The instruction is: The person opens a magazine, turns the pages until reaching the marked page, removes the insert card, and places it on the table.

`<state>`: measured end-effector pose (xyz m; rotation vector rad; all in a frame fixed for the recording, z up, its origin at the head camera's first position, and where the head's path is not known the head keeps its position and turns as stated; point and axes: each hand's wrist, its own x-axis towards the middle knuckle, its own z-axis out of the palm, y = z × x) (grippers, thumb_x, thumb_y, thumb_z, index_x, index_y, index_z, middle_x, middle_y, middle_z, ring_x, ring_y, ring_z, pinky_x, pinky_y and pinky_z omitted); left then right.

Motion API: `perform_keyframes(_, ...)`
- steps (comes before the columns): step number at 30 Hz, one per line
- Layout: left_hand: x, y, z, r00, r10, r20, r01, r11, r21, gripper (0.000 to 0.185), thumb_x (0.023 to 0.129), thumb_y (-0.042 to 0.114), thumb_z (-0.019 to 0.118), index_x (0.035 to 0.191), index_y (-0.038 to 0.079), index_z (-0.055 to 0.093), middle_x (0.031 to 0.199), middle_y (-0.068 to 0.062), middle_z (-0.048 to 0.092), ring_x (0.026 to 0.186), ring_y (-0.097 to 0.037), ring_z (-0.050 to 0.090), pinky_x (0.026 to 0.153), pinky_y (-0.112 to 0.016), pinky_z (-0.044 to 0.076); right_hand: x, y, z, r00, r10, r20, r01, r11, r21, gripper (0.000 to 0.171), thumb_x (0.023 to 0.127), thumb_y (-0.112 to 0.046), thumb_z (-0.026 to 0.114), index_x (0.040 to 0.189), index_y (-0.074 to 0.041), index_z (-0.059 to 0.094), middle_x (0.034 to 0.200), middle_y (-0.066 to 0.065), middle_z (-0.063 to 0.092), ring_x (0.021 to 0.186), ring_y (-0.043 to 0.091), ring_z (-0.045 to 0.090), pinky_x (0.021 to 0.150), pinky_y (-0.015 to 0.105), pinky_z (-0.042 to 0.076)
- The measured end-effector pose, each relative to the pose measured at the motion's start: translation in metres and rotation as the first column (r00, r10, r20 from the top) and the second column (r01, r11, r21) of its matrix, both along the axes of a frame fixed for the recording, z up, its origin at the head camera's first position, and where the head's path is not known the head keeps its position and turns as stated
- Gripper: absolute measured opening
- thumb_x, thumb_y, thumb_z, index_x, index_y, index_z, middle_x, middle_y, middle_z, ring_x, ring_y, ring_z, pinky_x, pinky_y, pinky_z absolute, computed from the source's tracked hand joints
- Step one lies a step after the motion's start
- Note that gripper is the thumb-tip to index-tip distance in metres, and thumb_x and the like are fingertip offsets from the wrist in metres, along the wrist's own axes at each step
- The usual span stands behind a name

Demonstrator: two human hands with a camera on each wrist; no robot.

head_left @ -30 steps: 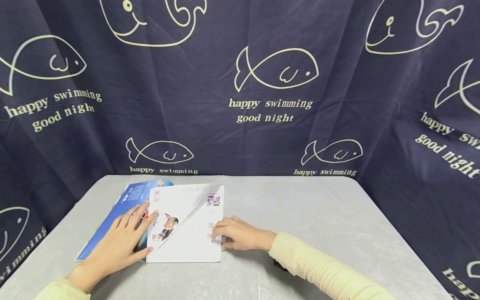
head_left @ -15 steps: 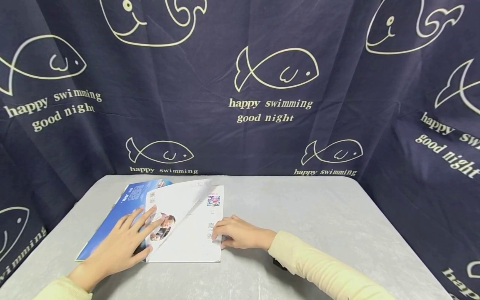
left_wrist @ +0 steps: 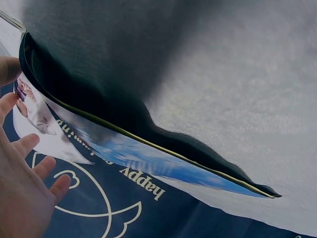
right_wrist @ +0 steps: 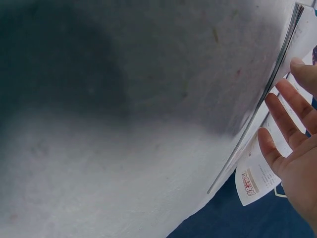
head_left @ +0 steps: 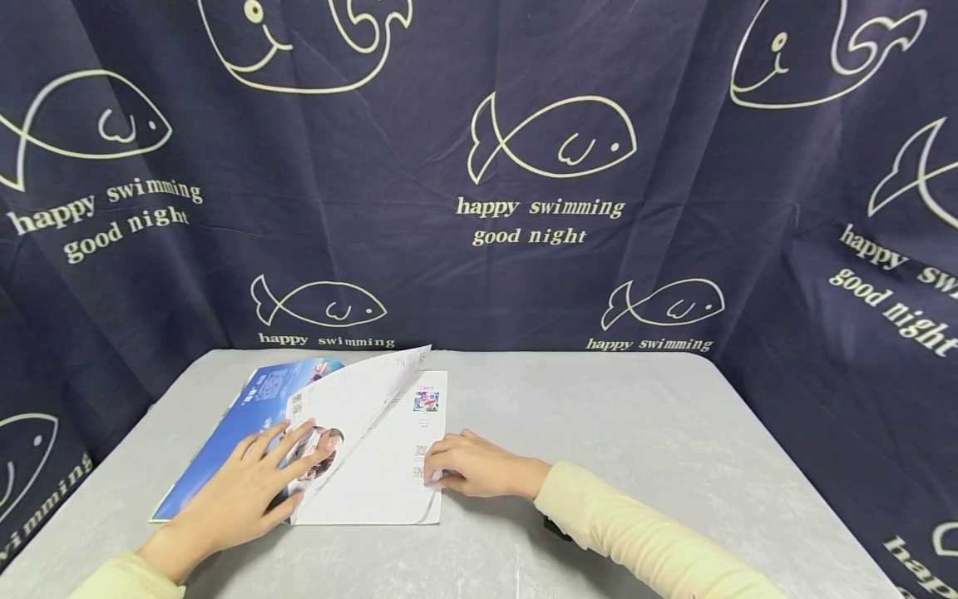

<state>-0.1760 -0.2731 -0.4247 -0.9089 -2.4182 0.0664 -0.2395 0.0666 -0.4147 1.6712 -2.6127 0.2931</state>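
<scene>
Magazine, thin glossy blue-covered (head_left: 247, 416), open on grey table (head_left: 636, 449), left hand (head_left: 239, 495) fingers spread flat on its lifted white page (head_left: 359, 399), right hand (head_left: 471, 466) fingers straight, slightly apart, pressing the magazine's right edge.

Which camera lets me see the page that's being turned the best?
The head view: it shows the whole lifted page curling over the open magazine between both hands. The left wrist view shows only its curved underside and edge. The right wrist view shows just thin page edges by the fingers.
</scene>
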Motion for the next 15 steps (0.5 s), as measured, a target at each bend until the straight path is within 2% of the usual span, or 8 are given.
perform_keyframes(8, 0.0025, 0.0001, -0.0018, 0.999, 0.041, 0.034, -0.04, 0.999, -0.014, 0.058, 0.076, 0.034, 0.061, 0.132, 0.022, 0.05, 0.136, -0.01, 0.047, 0.118, -0.035, 0.043, 0.087, -0.051, 0.033, 0.0001, -0.0003, -0.0004, 1.0, -0.007, -0.001, 0.007, 1.0, -0.007, 0.011, 0.085, -0.022, 0.063, 0.095, -0.025, 0.065, 0.105, -0.014, 0.062, 0.096, 0.001, 0.053, 0.079, 0.016, 0.031)
perform_keyframes(15, 0.0029, 0.0012, -0.0042, 0.998, 0.061, 0.029, -0.06, 0.998, -0.015, 0.069, 0.076, 0.058, 0.058, 0.131, 0.017, 0.05, 0.132, -0.01, 0.05, 0.112, -0.033, 0.048, 0.085, -0.051, 0.034, -0.0004, -0.0013, -0.0023, 1.0, -0.011, -0.008, 0.011, 1.0, -0.018, 0.01, 0.086, -0.021, 0.061, 0.093, -0.025, 0.066, 0.103, -0.014, 0.063, 0.095, 0.002, 0.053, 0.079, 0.017, 0.031)
